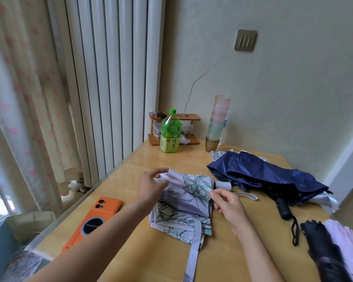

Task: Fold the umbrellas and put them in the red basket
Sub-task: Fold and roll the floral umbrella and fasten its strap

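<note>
A collapsed lilac umbrella with a green floral print (186, 202) lies in the middle of the wooden table (143, 249), its white handle (223, 185) pointing right and its strap hanging toward me. My left hand (151, 186) pinches a fold of its cloth at the far left end. My right hand (226, 204) pinches the cloth near the handle. A navy umbrella (267, 176) with a black handle (283, 208) lies loosely gathered at the right. A third umbrella, black and lilac (330, 249), lies at the right front edge. No red basket is in view.
An orange phone (94, 220) lies at the table's left front. A green tea bottle (170, 135), a small wooden rack (174, 127) and a stack of plastic cups (217, 123) stand at the back by the wall. Curtains and a window are at the left.
</note>
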